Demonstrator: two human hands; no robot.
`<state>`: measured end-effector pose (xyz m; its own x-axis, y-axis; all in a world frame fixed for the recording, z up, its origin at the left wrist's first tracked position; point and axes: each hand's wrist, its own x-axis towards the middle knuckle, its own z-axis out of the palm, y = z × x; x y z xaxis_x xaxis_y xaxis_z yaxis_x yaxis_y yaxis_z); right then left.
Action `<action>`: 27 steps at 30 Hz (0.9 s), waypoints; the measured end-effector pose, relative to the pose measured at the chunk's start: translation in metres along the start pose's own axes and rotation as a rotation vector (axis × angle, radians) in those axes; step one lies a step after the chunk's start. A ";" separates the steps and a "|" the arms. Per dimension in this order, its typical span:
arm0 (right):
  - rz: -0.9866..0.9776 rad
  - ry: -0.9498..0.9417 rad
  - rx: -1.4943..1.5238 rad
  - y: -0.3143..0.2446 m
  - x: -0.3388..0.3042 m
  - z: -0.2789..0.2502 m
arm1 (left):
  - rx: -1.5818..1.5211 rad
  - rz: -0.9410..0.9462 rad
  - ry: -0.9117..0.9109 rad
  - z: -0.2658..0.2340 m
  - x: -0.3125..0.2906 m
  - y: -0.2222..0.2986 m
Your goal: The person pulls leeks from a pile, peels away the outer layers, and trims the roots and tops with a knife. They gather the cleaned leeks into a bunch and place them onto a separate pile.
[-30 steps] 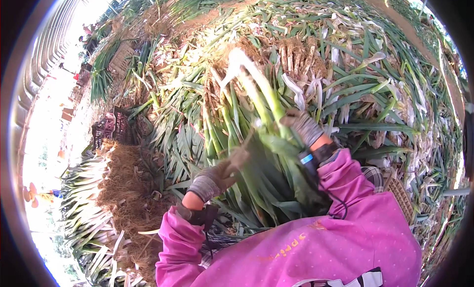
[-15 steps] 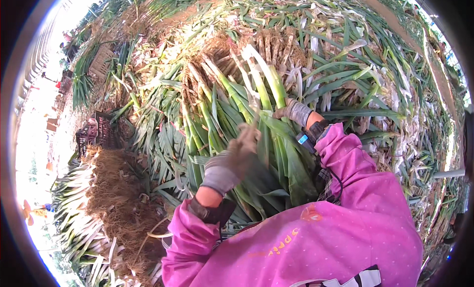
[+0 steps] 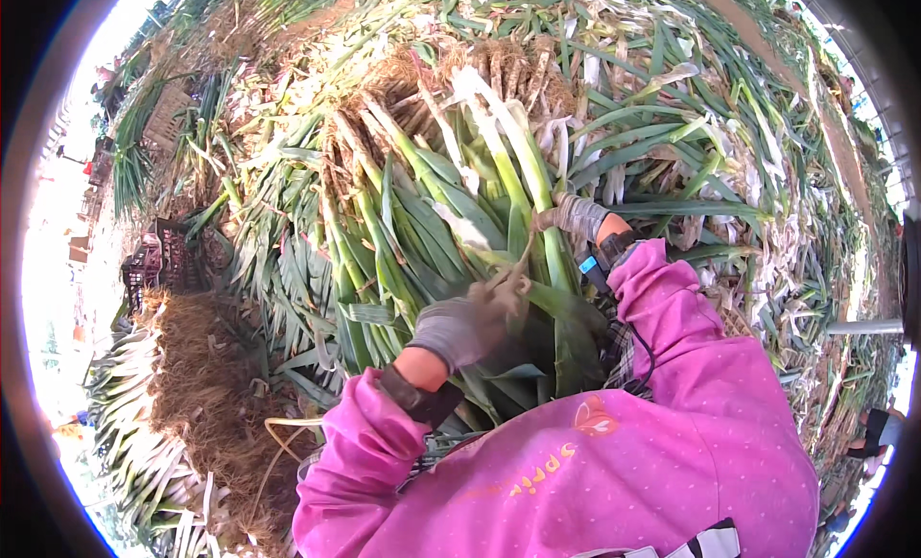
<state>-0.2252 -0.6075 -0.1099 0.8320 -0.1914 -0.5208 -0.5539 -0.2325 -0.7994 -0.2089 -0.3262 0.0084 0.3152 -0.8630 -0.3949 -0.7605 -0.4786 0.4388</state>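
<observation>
My right hand (image 3: 574, 218), in a grey glove with brown-stained fingers, is closed around the green upper stalk of a leek (image 3: 523, 155). That leek's pale root end points away from me and its broad leaves fall toward my lap. My left hand (image 3: 480, 318), gloved the same way, is over the leaves just left of the held leek. Motion smears its fingers, so their grip is unclear. More leeks (image 3: 384, 222) lie side by side to the left, with brown roots (image 3: 513, 64) bunched at the far end.
Trimmed leeks (image 3: 144, 433) are stacked at the lower left, their brown root mass (image 3: 206, 385) facing me. A dark plastic crate (image 3: 163, 261) stands behind them. Loose leaves and peelings (image 3: 748, 184) cover the ground at right. A pale pole (image 3: 863, 328) sticks in from the right edge.
My left hand has moved right and slightly toward me, over the leaves. My right hand still grips the leek. The whole view has shifted a little, with surroundings sliding left.
</observation>
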 end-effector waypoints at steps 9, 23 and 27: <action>0.029 0.140 0.148 0.056 0.014 0.018 | 0.139 -0.188 -0.160 0.003 0.029 -0.009; 0.008 0.048 0.414 0.000 -0.009 0.062 | -0.035 -0.419 -0.084 -0.011 0.004 -0.009; -0.067 0.066 0.434 -0.007 -0.019 0.064 | -0.099 -0.377 0.048 -0.018 -0.004 -0.013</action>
<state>-0.2345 -0.5408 -0.1135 0.8540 -0.2538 -0.4543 -0.4221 0.1727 -0.8899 -0.1903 -0.3194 0.0183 0.5899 -0.6293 -0.5061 -0.5286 -0.7747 0.3472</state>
